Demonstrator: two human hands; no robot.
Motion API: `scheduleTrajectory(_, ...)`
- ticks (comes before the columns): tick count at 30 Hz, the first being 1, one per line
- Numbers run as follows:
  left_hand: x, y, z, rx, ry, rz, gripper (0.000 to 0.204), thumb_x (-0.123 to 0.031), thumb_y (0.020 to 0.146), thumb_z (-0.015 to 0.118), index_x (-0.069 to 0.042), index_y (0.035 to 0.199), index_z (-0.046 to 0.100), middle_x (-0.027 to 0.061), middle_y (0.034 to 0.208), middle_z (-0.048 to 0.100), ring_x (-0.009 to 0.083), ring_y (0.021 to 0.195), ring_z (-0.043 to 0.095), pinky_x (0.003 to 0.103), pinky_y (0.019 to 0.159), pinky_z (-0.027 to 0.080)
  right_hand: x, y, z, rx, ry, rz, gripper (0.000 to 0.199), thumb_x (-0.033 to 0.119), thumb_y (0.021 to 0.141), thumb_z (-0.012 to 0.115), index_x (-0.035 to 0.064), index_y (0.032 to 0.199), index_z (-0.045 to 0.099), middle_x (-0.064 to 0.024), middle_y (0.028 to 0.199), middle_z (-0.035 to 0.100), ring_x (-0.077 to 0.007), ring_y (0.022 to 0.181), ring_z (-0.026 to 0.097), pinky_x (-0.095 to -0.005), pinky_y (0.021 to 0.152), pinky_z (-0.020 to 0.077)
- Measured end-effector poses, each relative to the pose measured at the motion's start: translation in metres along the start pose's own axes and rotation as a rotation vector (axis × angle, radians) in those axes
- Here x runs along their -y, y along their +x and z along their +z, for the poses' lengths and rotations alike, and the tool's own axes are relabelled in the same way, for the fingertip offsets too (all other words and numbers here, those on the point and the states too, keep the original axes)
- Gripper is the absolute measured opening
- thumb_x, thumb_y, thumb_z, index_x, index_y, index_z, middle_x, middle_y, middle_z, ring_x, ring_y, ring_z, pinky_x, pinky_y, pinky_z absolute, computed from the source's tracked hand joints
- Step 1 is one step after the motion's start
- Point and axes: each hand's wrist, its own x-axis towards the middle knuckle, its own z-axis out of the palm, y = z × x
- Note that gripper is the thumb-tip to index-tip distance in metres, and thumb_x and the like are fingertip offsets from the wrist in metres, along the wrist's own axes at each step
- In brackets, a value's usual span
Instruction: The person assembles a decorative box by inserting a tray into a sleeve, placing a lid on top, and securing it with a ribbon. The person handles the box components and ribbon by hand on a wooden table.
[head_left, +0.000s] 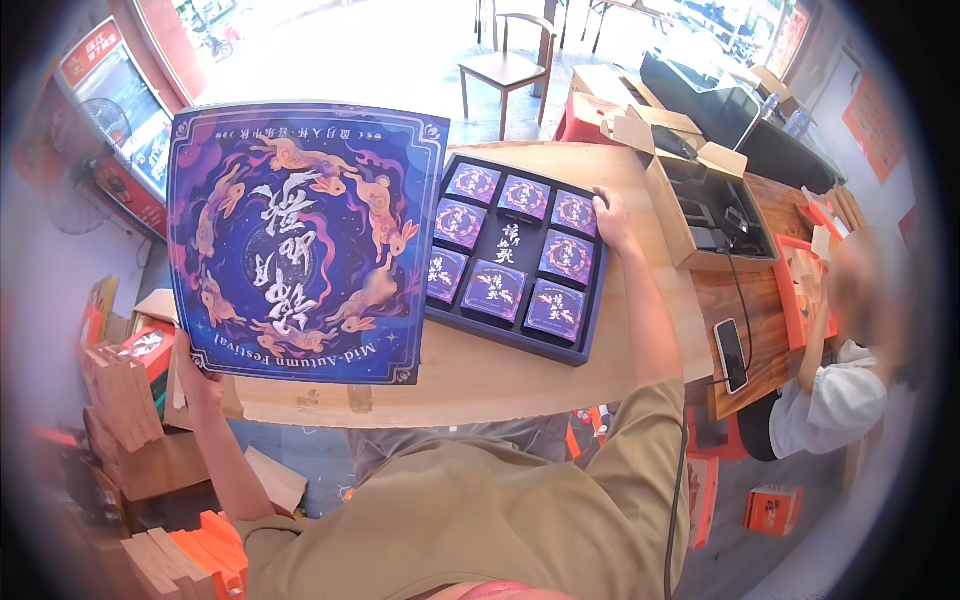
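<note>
My left hand (201, 384) grips the lower left edge of a big square purple-blue lid (300, 235), raised with its decorated face in view. Rabbits circle silvery lettering on it, and the print stands upside down. To its right, a dark blue gift box (546, 347) lies uncovered on the table, partly hidden by the lid at its left side. Several small purple printed boxes (497, 290) sit in its compartments around a dark centre panel. My right hand (614, 218) is closed over the gift box's right edge near the far corner.
The pale wooden table (480, 400) carries the gift box. An opened cardboard carton (690, 200) stands to the right, near a phone (731, 355) and a cable. Another person (835, 370) sits at far right. Stacked boxes (125, 395) crowd the left; a chair (508, 70) stands beyond.
</note>
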Motion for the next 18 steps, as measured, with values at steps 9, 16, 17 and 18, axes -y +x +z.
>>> scheduleTrajectory(9, 0.012, 0.001, 0.023, 0.198, -0.071, -0.064, 0.03, -0.043, 0.106, 0.067, -0.014, 0.115, 0.071, -0.0039, 0.097, 0.077, 0.0076, 0.075, 0.074, 0.021, 0.055, 0.055, 0.013, -0.003, 0.005, -0.002, -0.065, -0.108, 0.037, 0.021, 0.106, 0.056, 0.0001, 0.134, 0.07, -0.0235, 0.135, 0.069, -0.0362, 0.129, 0.065, -0.042, 0.113, 0.0481)
scheduleTrajectory(16, 0.041, -0.011, 0.087, 0.33, 0.016, -0.127, 0.03, -0.044, 0.108, 0.063, -0.015, 0.104, 0.07, -0.0045, 0.077, 0.072, 0.0029, 0.045, 0.052, 0.02, 0.036, 0.029, 0.01, -0.003, 0.007, 0.054, -0.012, -0.064, 0.036, 0.017, 0.108, 0.056, 0.0011, 0.138, 0.068, -0.0204, 0.138, 0.069, -0.0305, 0.131, 0.064, -0.0391, 0.115, 0.0465)
scheduleTrajectory(17, 0.043, -0.006, 0.086, 0.365, 0.016, -0.138, 0.031, -0.044, 0.108, 0.063, -0.015, 0.104, 0.07, -0.0039, 0.077, 0.072, 0.0029, 0.045, 0.052, 0.02, 0.036, 0.028, 0.012, -0.002, 0.009, 0.043, 0.01, -0.061, 0.037, 0.016, 0.108, 0.056, 0.0, 0.14, 0.067, -0.0205, 0.139, 0.068, -0.0297, 0.132, 0.063, -0.0383, 0.115, 0.0461)
scheduleTrajectory(18, 0.049, 0.001, 0.084, 0.401, 0.016, -0.149, 0.031, -0.043, 0.109, 0.062, -0.014, 0.105, 0.07, -0.0033, 0.077, 0.072, 0.003, 0.045, 0.051, 0.02, 0.036, 0.027, 0.013, -0.001, 0.01, 0.056, 0.016, -0.05, 0.038, 0.016, 0.108, 0.056, -0.0002, 0.14, 0.066, -0.0204, 0.14, 0.068, -0.0296, 0.132, 0.063, -0.0383, 0.115, 0.0458)
